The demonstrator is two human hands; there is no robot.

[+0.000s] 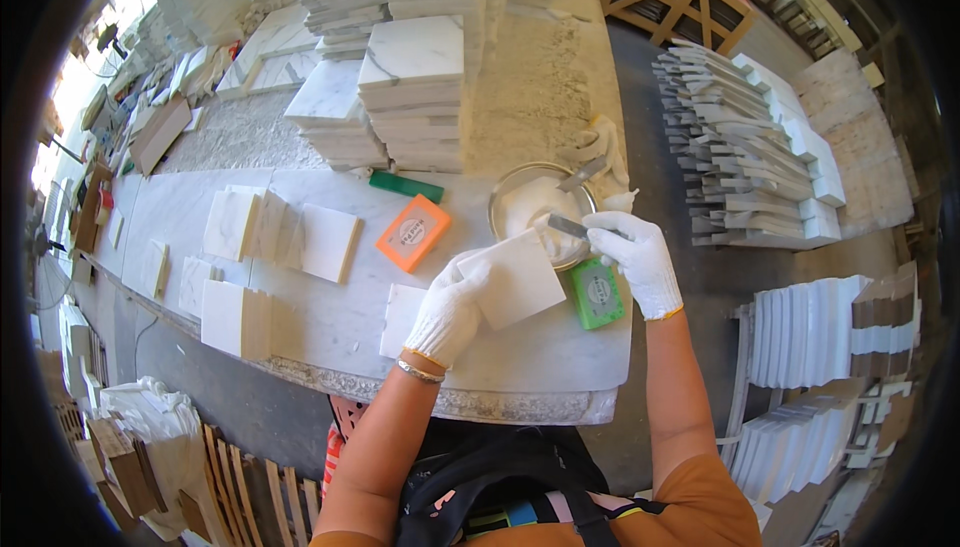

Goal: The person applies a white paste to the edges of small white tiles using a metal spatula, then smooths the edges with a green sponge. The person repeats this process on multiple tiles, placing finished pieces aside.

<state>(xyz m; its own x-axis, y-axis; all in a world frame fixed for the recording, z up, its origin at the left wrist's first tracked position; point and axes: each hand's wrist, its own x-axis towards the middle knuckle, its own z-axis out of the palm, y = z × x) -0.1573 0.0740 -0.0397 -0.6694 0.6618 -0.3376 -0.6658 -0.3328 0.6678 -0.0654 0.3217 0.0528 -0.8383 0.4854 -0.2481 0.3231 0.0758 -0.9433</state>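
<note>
Near the worktop's right front corner, the gloved left hand grips a square white marble tile, fingers curled under its left edge. The right hand pinches a metal putty knife, blade over the round metal bowl of white paste.

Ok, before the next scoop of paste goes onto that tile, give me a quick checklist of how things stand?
1. Left hand grips the white tile by its near edge: ok.
2. Right hand holds the putty knife, blade over the bowl: ok.
3. Metal bowl still holds white paste: ok.
4. Tile held above the marble slab, tilted toward the bowl: ok.
5. Green block lies just beside the right hand, crowding it: not ok.
6. Paste already loaded on the blade: cannot tell.
</note>
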